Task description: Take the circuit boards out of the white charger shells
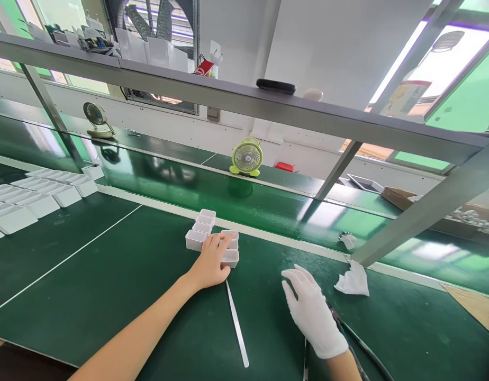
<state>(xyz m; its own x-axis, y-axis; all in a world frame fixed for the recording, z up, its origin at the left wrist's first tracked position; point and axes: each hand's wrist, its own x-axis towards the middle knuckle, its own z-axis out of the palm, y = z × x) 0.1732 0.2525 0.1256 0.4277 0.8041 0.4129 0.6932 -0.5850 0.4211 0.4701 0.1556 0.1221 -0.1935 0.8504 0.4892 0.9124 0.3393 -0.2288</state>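
My left hand (213, 262) is bare and reaches over a short row of small white open-topped boxes (230, 258). Its thumb lies at the near end of that row and its fingers bend over the boxes. Just left stands another row of white boxes (196, 241), close to my fingers. A slim pale tool with a narrow tip (237, 325) lies below my left thumb. My right hand (308, 309), in a white glove, is over the green table with fingers curved and apart, holding nothing visible. Beside it are a dark-handled tool (335, 313) and a thin dark rod (306, 360), partly hidden.
Many white boxes (42, 201) stand in rows at the left. A crumpled white cloth (353, 279) lies right of my glove, near a metal post (423, 206). An overhead shelf (236, 98) crosses the view. Behind stand a green fan (247, 157) and a smaller fan (97, 119).
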